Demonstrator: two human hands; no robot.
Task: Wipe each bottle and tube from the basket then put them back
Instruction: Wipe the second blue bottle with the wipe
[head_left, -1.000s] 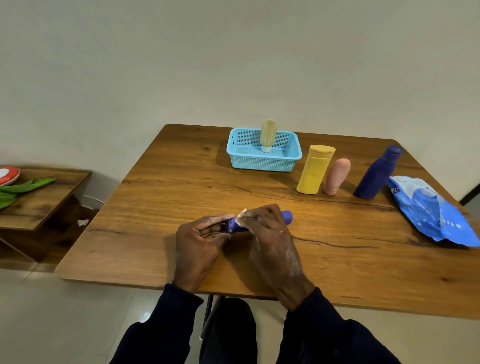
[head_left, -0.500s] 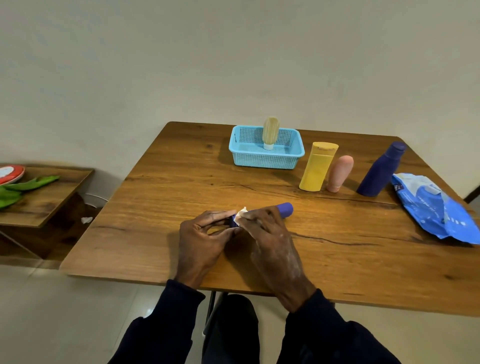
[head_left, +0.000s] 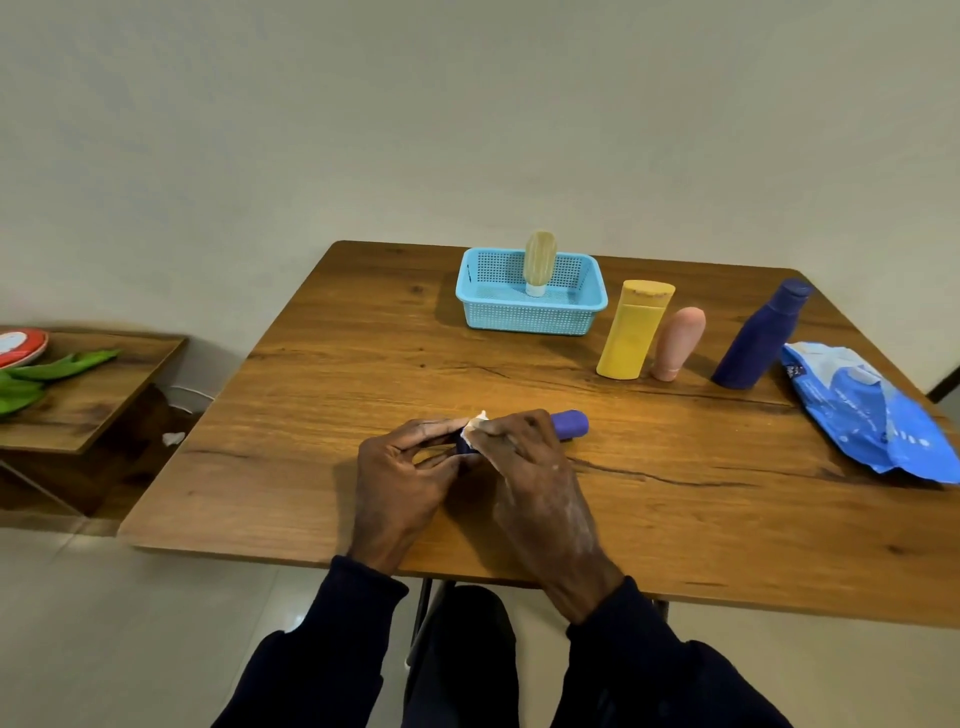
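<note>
A purple tube (head_left: 570, 424) lies across the table's near middle. My left hand (head_left: 402, 473) pinches its left end. My right hand (head_left: 524, 457) covers its middle and holds a small white wipe (head_left: 476, 422) against it. At the back stands a light blue basket (head_left: 530, 318) with a beige tube (head_left: 538, 262) upright inside. To its right stand a yellow bottle (head_left: 634, 328), a pink tube (head_left: 678, 343) and a dark blue bottle (head_left: 761, 335).
A blue wipes pack (head_left: 872, 415) lies at the wooden table's (head_left: 322, 415) right edge. A low side table (head_left: 93, 395) at the left holds green cloth (head_left: 36, 376) and a red-rimmed plate (head_left: 21, 347). Tiled floor lies below.
My right hand with the wipe has slid a little left along the tube, baring more of its purple cap end. My left hand stays at the tube's left end.
</note>
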